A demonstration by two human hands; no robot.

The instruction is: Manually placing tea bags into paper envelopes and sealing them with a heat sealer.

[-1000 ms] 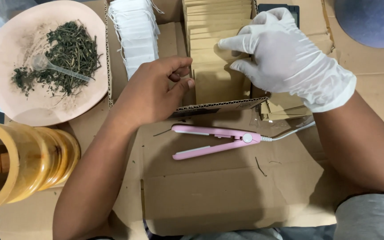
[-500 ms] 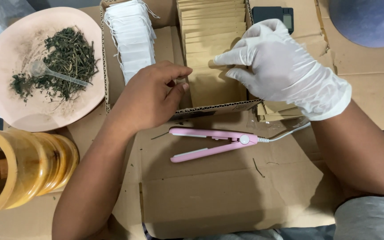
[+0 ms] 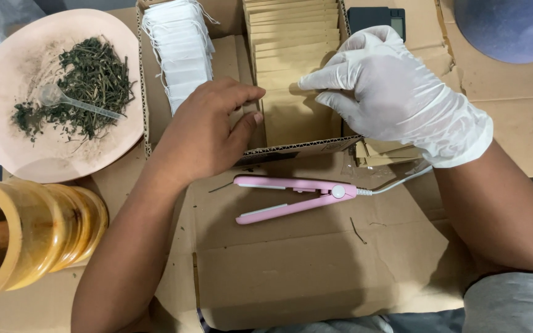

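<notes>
two hands in box: gloved right hand [image 3: 396,98] pinching brown envelope [image 3: 291,114], left hand [image 3: 208,132] fingers loosely curled.

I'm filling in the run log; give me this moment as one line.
left hand: bare, on box edge | right hand: gloved, pinching brown envelopes | pink sealer: idle, open

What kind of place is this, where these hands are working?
Probably a small hand-packing setup for herbal tea, laid out on flattened cardboard rather than a factory line. A pink plate holds dried herbs and a plastic scoop, a box holds white tea bags and tan envelopes, and a pink heat sealer lies ready.
</notes>
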